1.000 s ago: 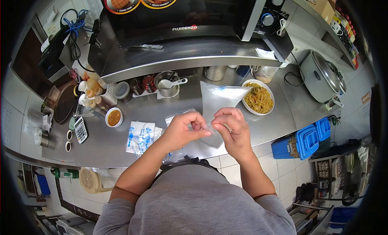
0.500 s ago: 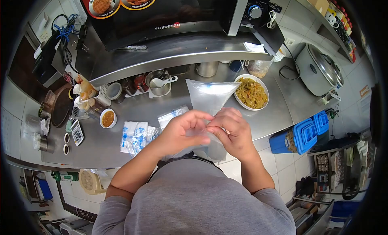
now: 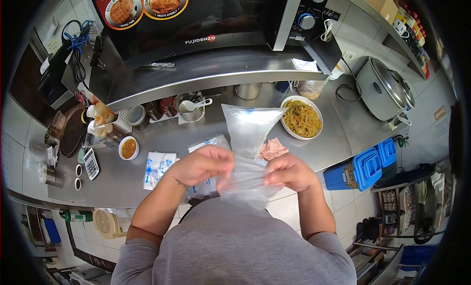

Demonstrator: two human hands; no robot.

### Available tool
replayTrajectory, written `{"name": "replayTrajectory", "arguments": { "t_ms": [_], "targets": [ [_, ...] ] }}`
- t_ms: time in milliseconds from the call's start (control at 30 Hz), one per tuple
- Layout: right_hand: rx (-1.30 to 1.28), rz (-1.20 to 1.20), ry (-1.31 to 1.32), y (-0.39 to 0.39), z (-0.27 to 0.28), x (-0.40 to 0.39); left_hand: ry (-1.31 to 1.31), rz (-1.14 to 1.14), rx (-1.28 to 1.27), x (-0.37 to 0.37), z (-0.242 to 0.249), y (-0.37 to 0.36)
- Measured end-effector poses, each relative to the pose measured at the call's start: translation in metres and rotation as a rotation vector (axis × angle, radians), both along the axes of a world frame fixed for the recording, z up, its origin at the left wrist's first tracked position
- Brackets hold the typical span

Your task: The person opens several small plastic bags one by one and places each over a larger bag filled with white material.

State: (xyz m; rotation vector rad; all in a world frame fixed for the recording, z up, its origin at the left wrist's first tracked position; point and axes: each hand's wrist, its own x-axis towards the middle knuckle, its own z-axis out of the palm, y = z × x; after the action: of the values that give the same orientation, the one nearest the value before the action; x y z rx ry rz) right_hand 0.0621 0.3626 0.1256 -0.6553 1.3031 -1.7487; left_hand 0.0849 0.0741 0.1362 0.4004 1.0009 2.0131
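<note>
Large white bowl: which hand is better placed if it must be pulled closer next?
Right hand, likely: it is nearer the large white bowl; the left hand is across the clear plastic.

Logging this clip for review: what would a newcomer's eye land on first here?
Probably the clear plastic bag in the middle, held by the left hand and right hand. Next, the white bowl of yellow-green food on the steel counter, beyond the right hand. Then the black microwave, with bright food pictures, at the top.
</note>
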Motion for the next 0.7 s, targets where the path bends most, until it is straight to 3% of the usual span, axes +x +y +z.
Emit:
{"name": "replayTrajectory", "arguments": {
  "t_ms": [33, 67, 100, 133, 200, 233, 300, 367, 467, 533, 567, 633, 700],
  "targets": [
    [-0.115, -0.187, 0.074, 0.005, 0.003, 0.000, 0.006, 0.001, 0.002, -0.005, 0.002, 0.000],
    [-0.114, -0.186, 0.080, 0.004, 0.006, -0.004, 0.152, -0.087, -0.153, -0.012, 0.005, 0.000],
    [-0.193, -0.307, -0.002, 0.001, 0.009, -0.009, 0.296, -0.178, -0.311, -0.019, 0.008, 0.000],
    [-0.273, -0.430, -0.086, -0.001, 0.012, -0.015, 0.300, -0.184, -0.312, -0.026, 0.010, 0.000],
    [-0.317, -0.541, -0.124, -0.005, 0.031, -0.037, 0.330, 0.096, 0.058, -0.045, 0.013, 0.003],
    [-0.357, -0.644, -0.167, -0.006, 0.040, -0.047, 0.333, 0.091, 0.060, -0.058, 0.015, 0.007],
    [-0.276, -0.696, -0.218, -0.009, 0.025, -0.071, -0.051, 0.500, 0.144, -0.078, 0.012, 0.015],
    [-0.054, -0.856, -0.393, -0.023, -0.003, -0.078, -0.176, 0.546, 0.055, -0.092, -0.032, 0.018],
    [-0.346, -0.969, 0.085, -0.043, -0.091, -0.065, -0.328, 0.517, 0.022, -0.099, -0.107, 0.017],
    [-0.112, -0.940, -0.429, -0.034, -0.122, -0.066, -0.328, 0.553, -0.077, -0.097, -0.140, 0.026],
    [-0.110, -0.938, -0.432, -0.031, -0.137, -0.067, -0.317, 0.585, -0.186, -0.096, -0.152, 0.028],
    [0.329, -0.919, -0.108, -0.031, -0.152, -0.072, -0.269, 0.556, -0.295, -0.101, -0.167, 0.025],
    [0.350, -0.933, 0.018, -0.030, -0.152, -0.069, -0.207, 0.527, -0.392, -0.102, -0.162, 0.026]
  ]
}}
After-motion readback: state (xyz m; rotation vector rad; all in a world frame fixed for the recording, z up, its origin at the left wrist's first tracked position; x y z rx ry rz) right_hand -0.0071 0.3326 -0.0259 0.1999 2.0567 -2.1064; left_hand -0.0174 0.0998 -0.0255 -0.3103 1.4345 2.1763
